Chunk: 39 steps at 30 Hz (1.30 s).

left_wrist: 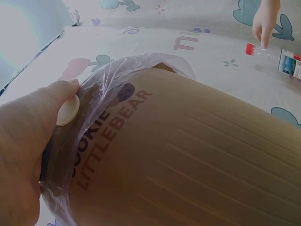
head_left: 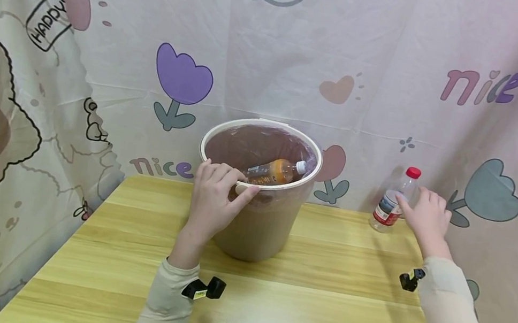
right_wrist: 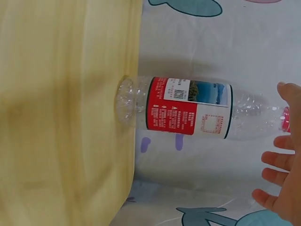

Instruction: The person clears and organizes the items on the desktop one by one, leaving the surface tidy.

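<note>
My left hand [head_left: 213, 196] grips the near left rim of a brown trash bin [head_left: 255, 231], fingers over the edge and thumb outside. In the left wrist view, the thumb lies by a pale round tab [left_wrist: 69, 111] on the bin. An orange-labelled drink bottle [head_left: 277, 172] with a white cap lies inside the bin, partly hidden by the rim. At the back right, a clear plastic bottle [head_left: 390, 204] with a red cap stands upright. Beside its upper part is my right hand [head_left: 429, 214], its thumb and fingers spread apart; whether they touch the bottle, I cannot tell.
The bin and the bottle stand on a light wooden table [head_left: 317, 319], the bottle near its back edge. A thin plastic liner [left_wrist: 106, 77] folds over the bin's rim. A printed curtain [head_left: 380, 47] hangs behind the table and along its sides.
</note>
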Available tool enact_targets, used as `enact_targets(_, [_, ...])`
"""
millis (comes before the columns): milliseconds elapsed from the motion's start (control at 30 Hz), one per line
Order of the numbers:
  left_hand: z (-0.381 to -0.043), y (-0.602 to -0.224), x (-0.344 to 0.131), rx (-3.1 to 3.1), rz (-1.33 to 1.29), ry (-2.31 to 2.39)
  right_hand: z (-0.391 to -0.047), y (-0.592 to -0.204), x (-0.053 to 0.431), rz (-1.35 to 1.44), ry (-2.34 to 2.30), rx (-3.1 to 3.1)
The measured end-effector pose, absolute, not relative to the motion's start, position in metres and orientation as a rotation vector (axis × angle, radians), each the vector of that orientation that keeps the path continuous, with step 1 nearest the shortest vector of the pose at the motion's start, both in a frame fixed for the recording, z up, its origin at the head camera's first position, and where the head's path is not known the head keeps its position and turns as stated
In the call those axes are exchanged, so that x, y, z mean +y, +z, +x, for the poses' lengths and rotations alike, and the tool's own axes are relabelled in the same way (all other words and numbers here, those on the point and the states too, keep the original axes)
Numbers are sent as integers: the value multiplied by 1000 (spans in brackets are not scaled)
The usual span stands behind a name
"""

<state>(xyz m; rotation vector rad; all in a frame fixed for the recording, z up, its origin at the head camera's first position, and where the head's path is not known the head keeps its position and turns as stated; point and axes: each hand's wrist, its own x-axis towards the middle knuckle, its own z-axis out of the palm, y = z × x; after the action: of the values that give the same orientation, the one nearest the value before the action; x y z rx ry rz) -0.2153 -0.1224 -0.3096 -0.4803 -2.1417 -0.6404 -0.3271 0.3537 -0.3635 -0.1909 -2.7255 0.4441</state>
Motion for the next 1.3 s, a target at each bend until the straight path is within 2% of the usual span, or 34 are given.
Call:
enact_targets(600, [-215, -311, -121, -2140, -468, -637, -355, -362, 353, -287, 578, -2800])
enact_targets(1300, [-216, -311, -121, -2130, -470, -634, -362, -363, 342, -352, 831, -2711])
